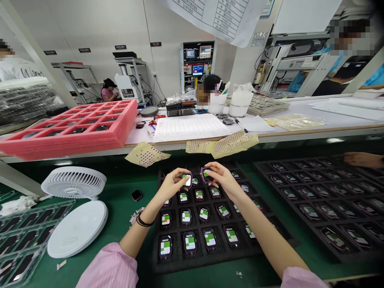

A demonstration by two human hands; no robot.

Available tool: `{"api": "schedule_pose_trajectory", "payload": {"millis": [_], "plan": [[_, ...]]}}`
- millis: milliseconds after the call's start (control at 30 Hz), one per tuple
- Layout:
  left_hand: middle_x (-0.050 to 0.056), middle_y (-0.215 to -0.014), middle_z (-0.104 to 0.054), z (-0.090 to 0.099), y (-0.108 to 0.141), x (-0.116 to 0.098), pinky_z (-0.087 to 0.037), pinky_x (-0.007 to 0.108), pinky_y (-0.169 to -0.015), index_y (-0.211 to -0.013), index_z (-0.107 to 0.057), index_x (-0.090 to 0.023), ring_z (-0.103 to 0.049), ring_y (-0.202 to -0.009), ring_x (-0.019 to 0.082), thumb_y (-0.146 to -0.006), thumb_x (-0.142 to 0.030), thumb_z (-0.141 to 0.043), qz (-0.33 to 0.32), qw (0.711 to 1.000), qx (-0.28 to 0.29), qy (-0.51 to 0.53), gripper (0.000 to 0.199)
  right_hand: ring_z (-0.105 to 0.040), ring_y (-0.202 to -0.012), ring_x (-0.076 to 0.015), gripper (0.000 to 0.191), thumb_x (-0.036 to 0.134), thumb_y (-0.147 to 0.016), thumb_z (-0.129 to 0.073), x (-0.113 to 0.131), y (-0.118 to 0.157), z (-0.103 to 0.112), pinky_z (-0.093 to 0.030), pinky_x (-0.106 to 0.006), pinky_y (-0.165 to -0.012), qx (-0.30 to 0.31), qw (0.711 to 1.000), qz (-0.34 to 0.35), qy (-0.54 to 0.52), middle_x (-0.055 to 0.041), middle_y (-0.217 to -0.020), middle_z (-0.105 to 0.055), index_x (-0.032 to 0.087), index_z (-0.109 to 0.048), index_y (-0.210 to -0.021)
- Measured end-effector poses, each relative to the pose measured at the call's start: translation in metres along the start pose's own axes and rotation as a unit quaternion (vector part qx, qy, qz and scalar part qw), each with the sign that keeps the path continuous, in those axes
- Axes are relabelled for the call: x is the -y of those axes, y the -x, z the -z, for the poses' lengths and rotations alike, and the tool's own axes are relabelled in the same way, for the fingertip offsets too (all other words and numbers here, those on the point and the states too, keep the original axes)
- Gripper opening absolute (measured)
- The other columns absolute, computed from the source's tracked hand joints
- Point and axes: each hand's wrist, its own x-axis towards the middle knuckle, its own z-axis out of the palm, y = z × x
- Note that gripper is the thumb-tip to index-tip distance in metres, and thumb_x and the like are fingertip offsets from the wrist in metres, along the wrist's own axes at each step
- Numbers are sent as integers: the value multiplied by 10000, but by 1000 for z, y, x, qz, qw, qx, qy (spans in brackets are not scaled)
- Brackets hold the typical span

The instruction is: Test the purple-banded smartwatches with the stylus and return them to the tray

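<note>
My left hand (pixel 176 183) grips a small smartwatch (pixel 187 181) with a lit white and green screen, thumb across its face. A second smartwatch (pixel 206 175), purple-edged with green on its screen, is pinched in my right hand (pixel 220 178). Both are held up over the far rows of a black foam tray (pixel 198 262). In the tray's compartments lie several watches, such as the near watch (pixel 210 239), most showing white and green screens. Parts of the tray's right side are hidden under my right forearm.
Another black foam tray (pixel 288 208) of watches lies right, with a co-worker's hand (pixel 360 159) by it. Left are a white fan (pixel 75 228), a lone watch (pixel 137 195) and a clear tray (pixel 33 236). A shelf (pixel 144 138) carries a pink foam tray (pixel 69 144).
</note>
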Motion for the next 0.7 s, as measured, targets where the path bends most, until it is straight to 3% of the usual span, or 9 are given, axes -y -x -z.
{"api": "schedule_pose_trajectory", "payload": {"millis": [133, 333, 700], "plan": [[61, -1005, -638, 2, 1, 2, -542, 276, -687, -1101, -568, -169, -647, -714, 134, -755, -354, -692, -14, 999, 31, 8, 411, -528, -473, -81, 330, 399, -685, -740, 2, 1, 0, -280, -189, -357, 0, 1000, 2, 0, 25, -702, -593, 206, -593, -909], [58, -986, -631, 2, -1, 6, -543, 286, -695, -1091, -559, -170, -647, -698, 133, -722, -331, -724, -7, 1000, 18, 6, 434, -532, -473, -84, 328, 396, -686, -742, 2, 1, 0, -279, -193, -356, 2, 1000, 2, -5, 22, -712, -601, 210, -592, -911], [-10, -708, -559, 1, -3, 2, -492, 207, -453, -843, -616, -161, -522, -569, 101, -736, -498, -652, 16, 997, -71, 2, 355, -535, -458, -71, 320, 387, -692, -735, 0, 2, -1, -275, -178, -351, 0, 1000, 0, -9, 30, -708, -601, 197, -594, -907]]}}
